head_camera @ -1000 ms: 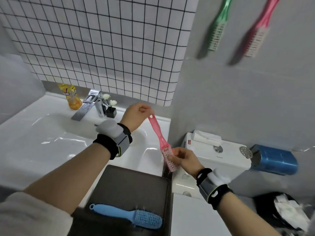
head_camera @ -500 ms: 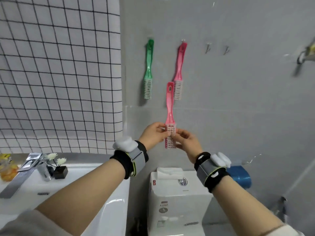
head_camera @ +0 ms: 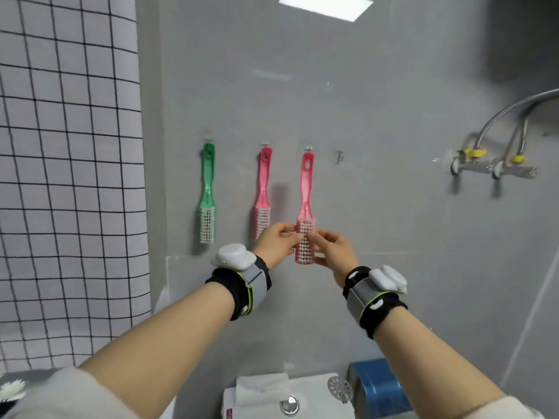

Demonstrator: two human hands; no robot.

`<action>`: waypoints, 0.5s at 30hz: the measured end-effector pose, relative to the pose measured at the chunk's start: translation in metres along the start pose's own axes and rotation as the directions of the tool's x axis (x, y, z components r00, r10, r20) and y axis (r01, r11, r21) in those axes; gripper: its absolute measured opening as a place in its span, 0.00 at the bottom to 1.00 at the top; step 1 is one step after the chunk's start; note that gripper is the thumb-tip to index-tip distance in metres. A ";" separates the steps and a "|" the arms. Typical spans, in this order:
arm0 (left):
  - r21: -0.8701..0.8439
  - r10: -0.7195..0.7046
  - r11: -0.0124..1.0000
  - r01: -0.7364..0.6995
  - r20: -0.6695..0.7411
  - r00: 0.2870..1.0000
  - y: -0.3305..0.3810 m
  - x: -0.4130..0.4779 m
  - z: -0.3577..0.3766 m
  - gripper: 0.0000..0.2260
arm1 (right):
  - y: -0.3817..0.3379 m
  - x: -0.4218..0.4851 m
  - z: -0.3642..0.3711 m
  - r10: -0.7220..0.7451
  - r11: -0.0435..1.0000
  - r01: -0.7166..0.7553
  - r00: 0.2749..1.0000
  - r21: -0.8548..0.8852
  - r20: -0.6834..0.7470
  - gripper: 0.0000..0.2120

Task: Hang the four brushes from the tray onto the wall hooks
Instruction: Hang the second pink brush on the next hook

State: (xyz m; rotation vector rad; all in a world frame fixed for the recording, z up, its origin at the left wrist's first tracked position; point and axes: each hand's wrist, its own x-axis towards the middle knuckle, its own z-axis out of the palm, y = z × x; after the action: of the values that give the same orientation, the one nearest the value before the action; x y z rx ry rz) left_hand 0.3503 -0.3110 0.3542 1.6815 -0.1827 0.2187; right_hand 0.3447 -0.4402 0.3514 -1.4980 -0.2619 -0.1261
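Between both hands, left (head_camera: pixel 276 241) and right (head_camera: pixel 334 252) pinching its bristle head, the pink brush (head_camera: pixel 306 207) stands upright.

Three brushes in a row on wall: left brush (head_camera: pixel 207 192), middle brush (head_camera: pixel 263 189), right brush (head_camera: pixel 306 204). Bare hook (head_camera: pixel 339 156) just right. Toilet tank (head_camera: pixel 287 397) below.

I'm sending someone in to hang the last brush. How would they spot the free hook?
On the grey wall right of the tiled panel, three brushes stand in a row. Just right of the pink brush held by both hands is a small metal hook, the only one with nothing on it.
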 end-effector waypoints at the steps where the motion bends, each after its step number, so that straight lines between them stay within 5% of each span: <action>1: -0.002 0.003 1.000 -0.003 -0.003 1.000 0.001 0.006 0.003 0.16 | -0.003 0.005 -0.004 -0.003 1.000 0.003 1.000 -0.011 -0.004 0.05; 15: -0.035 0.007 0.999 -0.008 -0.040 0.999 0.020 0.046 0.023 0.14 | -0.013 0.059 -0.028 0.031 0.999 -0.033 0.998 0.035 0.052 0.05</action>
State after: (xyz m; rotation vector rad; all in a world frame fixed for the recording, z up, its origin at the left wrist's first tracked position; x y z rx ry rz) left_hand 0.3911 -0.3358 0.3821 1.6408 -0.1618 0.2536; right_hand 0.4015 -0.4642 0.3770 -1.4702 -0.2800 -0.0568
